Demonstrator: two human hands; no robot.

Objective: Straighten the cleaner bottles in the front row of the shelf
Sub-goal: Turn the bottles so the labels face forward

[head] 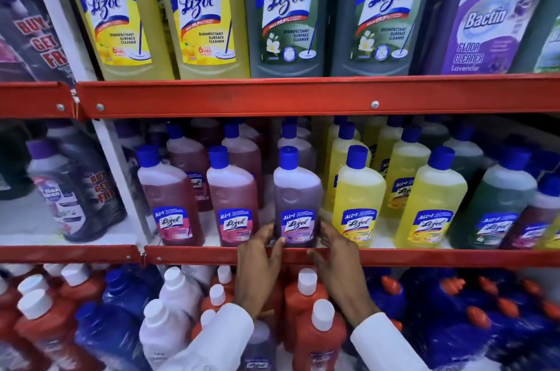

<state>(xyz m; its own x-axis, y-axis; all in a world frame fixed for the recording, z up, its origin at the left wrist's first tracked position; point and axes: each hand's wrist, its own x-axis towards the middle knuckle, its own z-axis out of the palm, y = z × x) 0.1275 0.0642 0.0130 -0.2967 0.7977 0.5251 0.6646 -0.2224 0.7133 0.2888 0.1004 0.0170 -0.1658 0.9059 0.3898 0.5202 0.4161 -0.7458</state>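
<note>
A purple cleaner bottle with a blue cap stands upright in the front row of the middle shelf. My left hand grips its lower left side and my right hand cups its lower right side. To its left stand two pink bottles, both leaning slightly left. To its right stand two yellow bottles, then a green bottle, all tilted a little to the right.
Further rows of blue-capped bottles fill the shelf behind. Large yellow and green bottles stand on the upper shelf. White-capped red and blue bottles crowd the lower shelf under my arms. A white upright post bounds the left side.
</note>
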